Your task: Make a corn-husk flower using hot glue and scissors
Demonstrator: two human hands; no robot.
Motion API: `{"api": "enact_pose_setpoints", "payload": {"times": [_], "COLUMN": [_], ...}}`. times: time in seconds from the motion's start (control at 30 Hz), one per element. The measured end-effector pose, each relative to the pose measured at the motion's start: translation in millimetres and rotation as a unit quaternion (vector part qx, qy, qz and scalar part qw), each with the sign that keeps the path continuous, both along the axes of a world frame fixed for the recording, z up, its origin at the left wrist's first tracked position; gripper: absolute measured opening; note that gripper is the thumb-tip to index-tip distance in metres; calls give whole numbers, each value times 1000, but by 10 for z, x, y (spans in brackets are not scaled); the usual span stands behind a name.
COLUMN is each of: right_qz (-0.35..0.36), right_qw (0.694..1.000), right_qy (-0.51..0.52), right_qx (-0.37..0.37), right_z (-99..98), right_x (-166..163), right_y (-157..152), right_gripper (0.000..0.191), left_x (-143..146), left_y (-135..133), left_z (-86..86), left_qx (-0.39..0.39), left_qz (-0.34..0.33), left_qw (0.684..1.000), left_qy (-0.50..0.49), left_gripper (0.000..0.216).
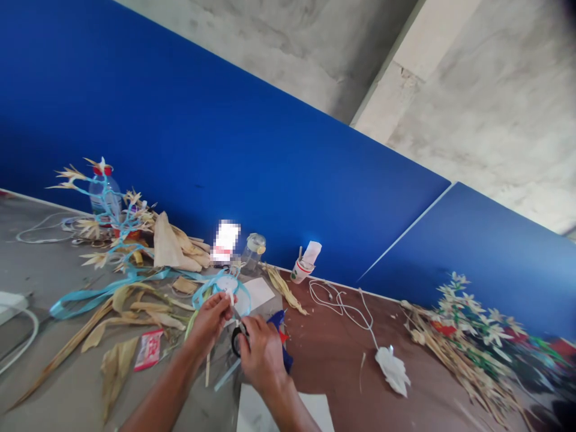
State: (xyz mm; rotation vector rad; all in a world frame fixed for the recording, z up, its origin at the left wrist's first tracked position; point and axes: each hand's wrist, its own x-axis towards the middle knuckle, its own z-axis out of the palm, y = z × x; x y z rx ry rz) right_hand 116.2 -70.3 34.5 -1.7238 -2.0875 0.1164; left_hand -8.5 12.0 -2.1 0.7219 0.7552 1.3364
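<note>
White paper sheet (310, 408) lies nearest the lens, flat on the table (333, 354) btwn the two forearms. Just above it both hands meet over the table's middle. Left hand (210, 321) has fingers curled, thumb and forefinger pinching a small pale strip (231, 296) that stands roughly upright, long axis near vertical, top end pointing away from the camera toward the blue partition (252, 156). Right hand (261, 351) is closed round small scissors (240, 325); blades show only as a short grey sliver, angled up-left toward the strip, tip near the left fingers. Can't tell if the blades touch the strip. Black tape roll (235, 342) sits partly hidden under the right hand, and a dark blue scrap (279, 321) pokes out beside it on the right.

Light blue ribbon (112, 288) loops behind the hands and trails left across the table, long axis approx left-right, through a heap of dried husk leaves (135, 309). Red-and-white packet (148, 349) lies left of the left forearm. Further back: plastic bottle (104, 195) w/ red cap, glass jar (253, 251), paper cup (302, 270) against the partition. White cable (342, 303) snakes right of the hands, ending near a white paper flower (393, 369). Far right, a bundle of finished flowers (468, 324), blurred.
</note>
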Motion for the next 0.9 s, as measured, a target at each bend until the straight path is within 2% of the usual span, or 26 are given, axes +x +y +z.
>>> {"api": "enact_pose_setpoints", "payload": {"times": [0.13, 0.23, 0.3, 0.43, 0.53, 0.63, 0.7, 0.8, 0.9], "right_qz": [-50, -60, -58, -74, -69, -27, -10, -4, 1], "right_qw": [995, 991, 989, 985, 953, 925, 931, 957, 969], "right_qy": [-53, -51, -28, 128, 285, 365, 354, 280, 238], "right_qx": [-69, -107, -130, -89, -78, -100, -93, -77, -69], "right_z": [-29, -68, -100, -180, -232, -262, -268, -268, -281], "right_x": [-31, -16, 24, 171, 269, 268, 210, 87, -15], "right_y": [-17, -16, -3, 78, 138, 125, 73, -21, -70], "right_gripper": [32, 49, 53, 42, 33, 29, 28, 30, 32], "left_x": [40, 75, 92, 95, 79, 68, 64, 64, 79], "left_y": [-45, -84, -102, -102, -85, -59, -35, -4, 2], "left_z": [22, 23, 21, 21, 23, -7, -54, -131, -164], "left_qx": [7, 21, 31, 36, 42, 53, 45, 28, 28], "left_qz": [-4, -24, -32, 35, 92, 107, 116, 131, 131], "left_qw": [1000, 998, 995, 988, 971, 959, 957, 957, 960], "left_qy": [28, 61, 86, 144, 218, 258, 263, 255, 245], "left_gripper": [33, 32, 33, 33, 30, 31, 31, 33, 33]}}
